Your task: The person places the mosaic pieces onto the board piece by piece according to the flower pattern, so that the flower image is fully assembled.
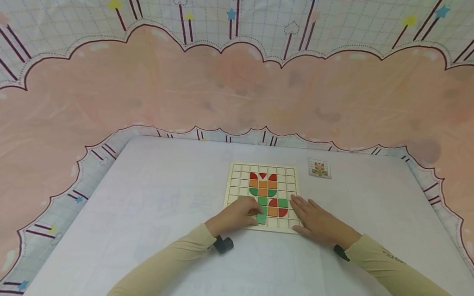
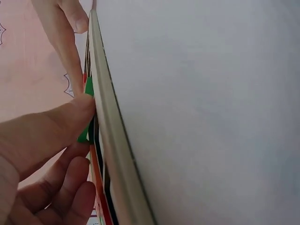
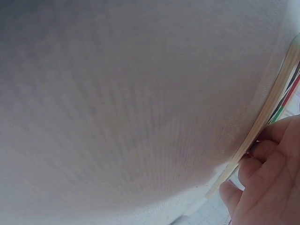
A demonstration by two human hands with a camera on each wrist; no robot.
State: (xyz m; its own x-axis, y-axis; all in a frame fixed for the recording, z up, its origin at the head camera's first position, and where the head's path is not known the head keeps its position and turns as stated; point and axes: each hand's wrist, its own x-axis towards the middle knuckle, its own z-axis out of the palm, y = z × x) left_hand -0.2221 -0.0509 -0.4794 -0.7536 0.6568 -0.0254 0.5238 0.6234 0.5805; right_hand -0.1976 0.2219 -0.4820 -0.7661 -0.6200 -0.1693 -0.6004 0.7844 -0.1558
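A wooden grid board lies on the white table, bearing a flower-like pattern of red, orange and green tiles. Low in its middle column, my left hand pinches a green square tile between thumb and fingers. The left wrist view has the thumb right on this green tile, close over the board's face. My right hand rests along the board's right edge, fingers extended onto the grid beside a green square. In the right wrist view, the fingers of that right hand lie at the board's wooden edge.
A small pattern card with a similar flower picture lies behind the board's right corner. The white tabletop extends around the board. A pink and white patterned cloth hangs behind the table.
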